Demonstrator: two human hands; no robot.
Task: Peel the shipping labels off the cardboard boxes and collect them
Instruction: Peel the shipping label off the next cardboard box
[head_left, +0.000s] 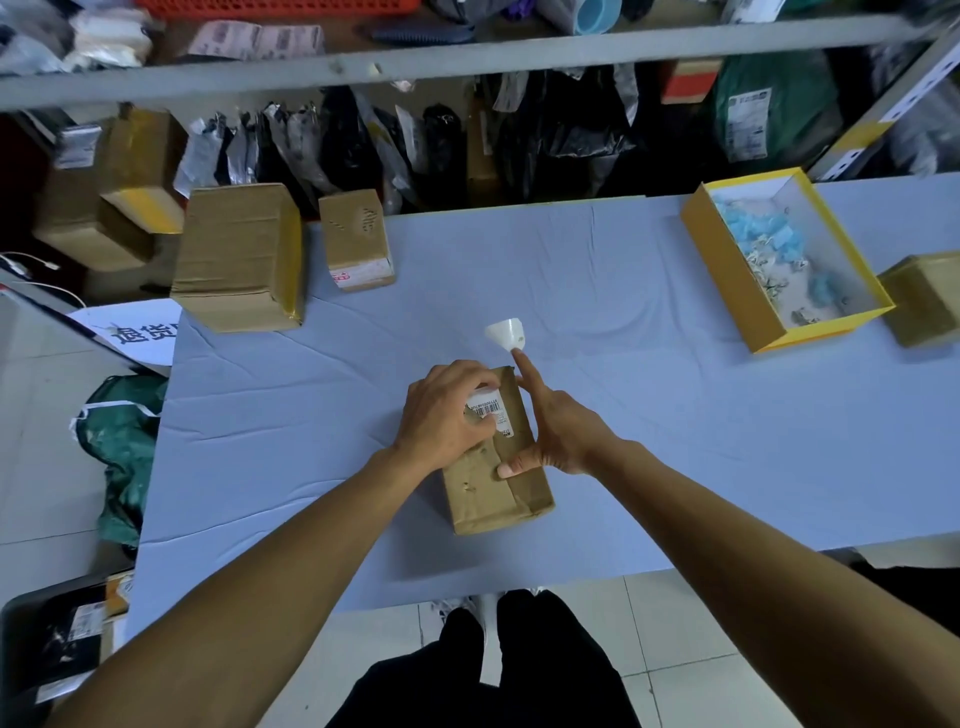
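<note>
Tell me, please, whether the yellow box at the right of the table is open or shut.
Open: the yellow box has no lid on, and its white inside shows, holding crumpled blue and white scraps.

Your brown cardboard box (493, 467) carries a white, black-barcoded label (491, 410) on a pale blue cloth (623, 415) (yellow tray (727, 291), white inside, beyond).

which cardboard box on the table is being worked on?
The small box nearest the person; left hand and right hand touch it. The others sit untouched.
</note>
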